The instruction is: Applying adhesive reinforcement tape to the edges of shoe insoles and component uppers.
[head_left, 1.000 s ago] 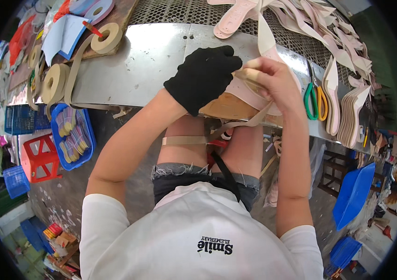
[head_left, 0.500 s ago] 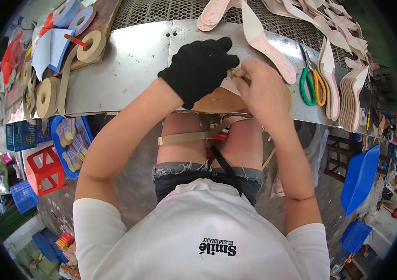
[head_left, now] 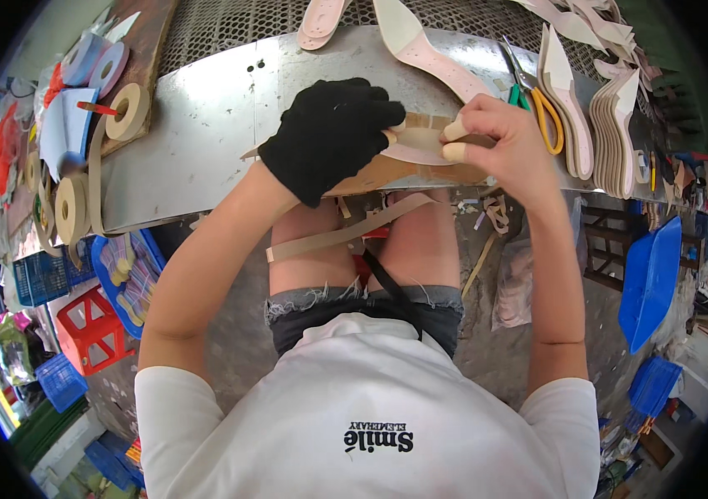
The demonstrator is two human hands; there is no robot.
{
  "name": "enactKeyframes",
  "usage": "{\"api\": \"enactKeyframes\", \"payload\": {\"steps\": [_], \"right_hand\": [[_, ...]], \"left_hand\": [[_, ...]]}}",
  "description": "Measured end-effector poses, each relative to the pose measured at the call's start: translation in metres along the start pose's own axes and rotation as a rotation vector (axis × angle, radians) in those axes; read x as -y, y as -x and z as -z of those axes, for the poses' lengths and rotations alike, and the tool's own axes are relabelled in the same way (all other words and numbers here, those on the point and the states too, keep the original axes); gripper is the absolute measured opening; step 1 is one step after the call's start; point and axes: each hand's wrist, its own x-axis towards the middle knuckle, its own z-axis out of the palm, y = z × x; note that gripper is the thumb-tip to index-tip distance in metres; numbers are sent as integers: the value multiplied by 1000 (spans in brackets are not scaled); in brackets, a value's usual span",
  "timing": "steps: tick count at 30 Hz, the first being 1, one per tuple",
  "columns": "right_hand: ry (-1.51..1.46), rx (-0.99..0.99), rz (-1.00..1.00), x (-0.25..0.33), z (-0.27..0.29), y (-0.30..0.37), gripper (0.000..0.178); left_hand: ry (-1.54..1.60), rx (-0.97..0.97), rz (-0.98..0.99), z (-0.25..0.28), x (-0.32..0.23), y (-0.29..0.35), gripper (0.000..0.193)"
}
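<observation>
My hands now nearer the worktop's [head_left: 204, 125] near edge, gloved left hand [head_left: 333, 133] gripping the insole [head_left: 416, 150], bare right hand [head_left: 503, 145] pinching tan tape [head_left: 429, 125] onto it, scissors [head_left: 537, 104] just right.

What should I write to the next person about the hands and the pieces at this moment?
Left hand, in a black glove, grips the insole piece at the edge of the metal bench.
Right hand, bare, pinches tan tape onto the same piece.
A loose strip hangs over the lap.
Done: tape partly laid on.
Left: pressing down the rest, it seems.
Scissors and stacked insoles lie to the right.
</observation>
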Motion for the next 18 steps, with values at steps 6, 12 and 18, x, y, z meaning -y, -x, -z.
{"api": "enactKeyframes", "payload": {"steps": [6, 12, 18], "right_hand": [[42, -38, 120, -18, -10, 5, 14], [222, -81, 349, 30, -22, 11, 14], [198, 273, -99, 58, 26, -6, 28]], "left_hand": [[-220, -9, -64, -8, -21, -5, 25], [-346, 14, -146, -1, -38, 3, 27], [79, 672, 217, 51, -41, 17, 36]]}}
